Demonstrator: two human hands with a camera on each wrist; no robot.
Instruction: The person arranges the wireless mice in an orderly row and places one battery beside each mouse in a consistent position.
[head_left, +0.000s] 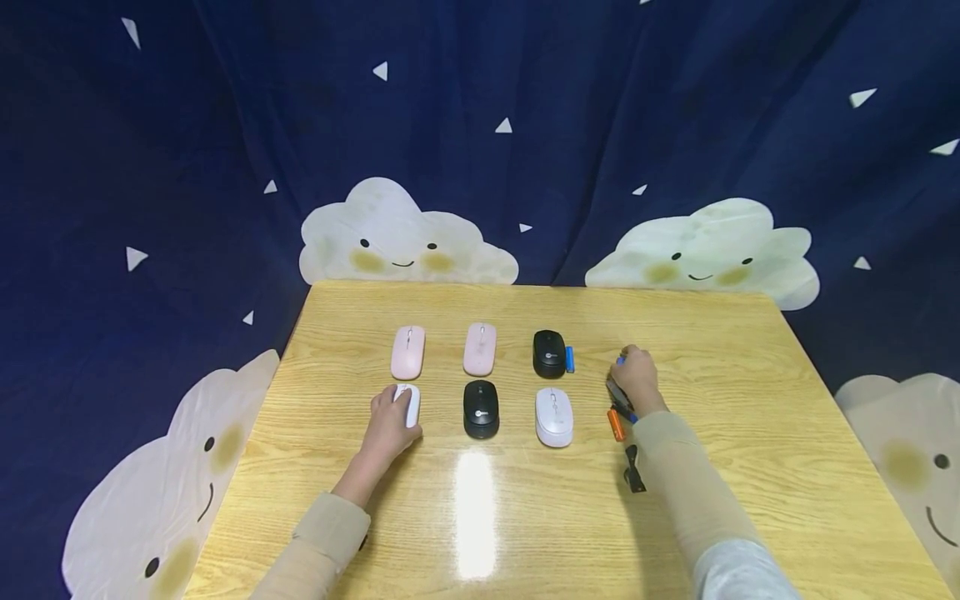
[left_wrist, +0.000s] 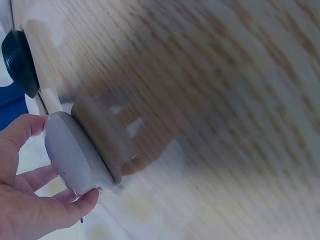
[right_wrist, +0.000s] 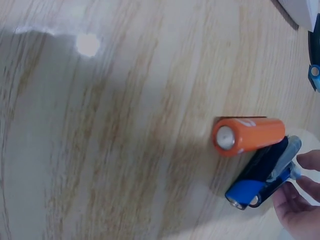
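Two hands worked over the table (head_left: 750, 350): the left hand (head_left: 390, 423) grasped a white mouse (left_wrist: 70, 150), fingers and thumb about its sides, at the near left of the layout; the right hand (head_left: 637, 379) bent over dark, blue-ended batteries (right_wrist: 245, 187) on the right, and whether its fingertips pinched one I could not tell. Touching or just beside those lay an orange battery (head_left: 616, 425). As I judged it, a clumsy reach there could have set the round batteries rolling, since they lay loose and close together, and the mouse's smooth shell could have slipped if the thumb slackened. Farther off, a blue battery (head_left: 570, 359) beside the far black mouse (head_left: 549, 354) risked a similar roll if nudged.
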